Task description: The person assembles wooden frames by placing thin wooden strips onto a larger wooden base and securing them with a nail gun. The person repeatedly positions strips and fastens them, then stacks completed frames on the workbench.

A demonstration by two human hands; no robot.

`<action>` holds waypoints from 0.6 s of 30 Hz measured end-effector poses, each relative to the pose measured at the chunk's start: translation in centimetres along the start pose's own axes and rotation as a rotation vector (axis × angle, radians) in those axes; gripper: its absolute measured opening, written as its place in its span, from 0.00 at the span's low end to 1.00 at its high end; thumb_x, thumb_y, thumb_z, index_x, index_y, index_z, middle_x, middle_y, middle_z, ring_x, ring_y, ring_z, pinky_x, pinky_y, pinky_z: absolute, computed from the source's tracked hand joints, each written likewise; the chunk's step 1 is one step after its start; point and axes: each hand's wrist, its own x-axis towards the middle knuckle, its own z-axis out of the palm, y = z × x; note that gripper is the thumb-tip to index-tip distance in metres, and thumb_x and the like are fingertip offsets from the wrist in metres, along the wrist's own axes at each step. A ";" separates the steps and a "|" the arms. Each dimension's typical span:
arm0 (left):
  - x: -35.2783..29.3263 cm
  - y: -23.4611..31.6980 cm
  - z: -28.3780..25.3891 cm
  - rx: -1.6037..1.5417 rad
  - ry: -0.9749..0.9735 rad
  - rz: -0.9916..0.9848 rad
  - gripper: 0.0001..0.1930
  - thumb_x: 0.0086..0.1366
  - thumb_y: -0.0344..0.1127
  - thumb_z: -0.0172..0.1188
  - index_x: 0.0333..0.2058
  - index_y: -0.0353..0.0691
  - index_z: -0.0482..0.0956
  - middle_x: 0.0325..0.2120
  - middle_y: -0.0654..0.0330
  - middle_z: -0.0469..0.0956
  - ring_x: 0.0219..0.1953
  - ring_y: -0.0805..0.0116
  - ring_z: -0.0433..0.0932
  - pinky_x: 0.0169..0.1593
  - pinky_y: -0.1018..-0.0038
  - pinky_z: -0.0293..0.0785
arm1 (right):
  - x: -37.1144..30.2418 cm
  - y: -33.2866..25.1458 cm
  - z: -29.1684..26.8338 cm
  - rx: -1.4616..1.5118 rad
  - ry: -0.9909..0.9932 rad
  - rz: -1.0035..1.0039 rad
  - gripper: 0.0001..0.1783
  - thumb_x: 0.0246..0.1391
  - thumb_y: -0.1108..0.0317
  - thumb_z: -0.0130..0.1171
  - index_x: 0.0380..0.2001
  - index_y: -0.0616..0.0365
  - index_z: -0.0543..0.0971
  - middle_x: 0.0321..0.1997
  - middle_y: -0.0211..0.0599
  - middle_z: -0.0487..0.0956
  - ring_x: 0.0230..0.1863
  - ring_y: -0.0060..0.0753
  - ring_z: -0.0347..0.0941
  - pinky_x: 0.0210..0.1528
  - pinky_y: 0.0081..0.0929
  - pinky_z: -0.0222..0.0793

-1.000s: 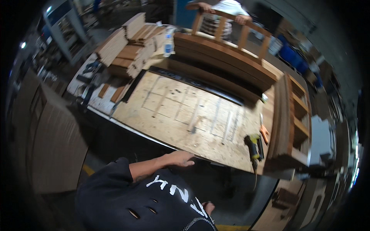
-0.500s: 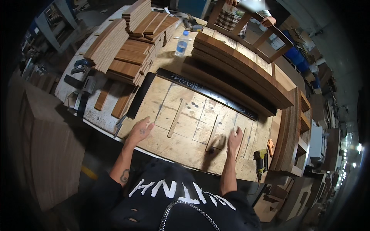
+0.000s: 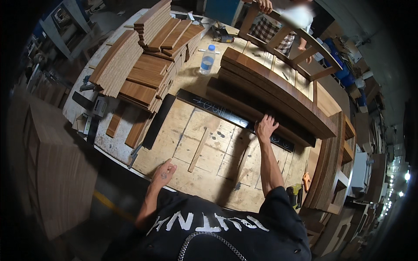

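Note:
My right hand [image 3: 266, 127] reaches forward over the long black bar [image 3: 217, 109], its fingers spread toward the stack of dark wooden boards [image 3: 278, 92]. I cannot tell whether the fingertips touch the boards. My left hand [image 3: 164, 171] hovers near the front left edge of the workbench [image 3: 191, 178], loosely curled with nothing visible in it. A shorter black bar [image 3: 159, 122] meets the long one at the left corner. Between the hands lie thin wooden strips, including one strip [image 3: 199, 149] left of centre. Pencil lines and stains mark the light bench top.
Stacked brown slats [image 3: 143, 65] fill the left side. A water bottle [image 3: 207, 60] stands behind the bars. At right are a drill [image 3: 294, 194], an orange-handled tool [image 3: 306, 181] and stacked frames [image 3: 326, 161]. Across the bench, a person holds a wooden frame [image 3: 300, 58].
My right hand has moved forward, from above the strips to the long black bar. My left hand sits lower in the picture, its fingers more curled. The person opposite has shifted the wooden frame.

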 end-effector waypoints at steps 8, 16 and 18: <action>1.1 1.1 -0.4 0.027 0.068 0.036 0.27 0.71 0.45 0.60 0.60 0.31 0.72 0.41 0.47 0.85 0.44 0.50 0.84 0.48 0.60 0.78 | 3.0 5.8 -0.2 0.040 -0.116 -0.145 0.25 0.51 0.63 0.58 0.55 0.49 0.78 0.53 0.52 0.77 0.55 0.56 0.74 0.55 0.68 0.65; 1.7 -0.9 -1.2 0.061 0.105 0.005 0.26 0.71 0.44 0.60 0.59 0.29 0.72 0.41 0.47 0.84 0.44 0.48 0.82 0.48 0.58 0.77 | -4.8 -2.4 -6.2 0.239 -0.514 -0.460 0.44 0.44 0.51 0.75 0.67 0.45 0.73 0.51 0.52 0.74 0.54 0.54 0.70 0.55 0.50 0.66; 1.5 -1.2 -1.1 0.051 0.075 -0.009 0.28 0.72 0.46 0.59 0.61 0.30 0.71 0.41 0.48 0.84 0.43 0.54 0.83 0.48 0.63 0.78 | -6.5 -4.1 -3.8 0.240 -0.473 -0.480 0.45 0.44 0.51 0.75 0.67 0.43 0.73 0.53 0.49 0.74 0.55 0.53 0.70 0.55 0.51 0.65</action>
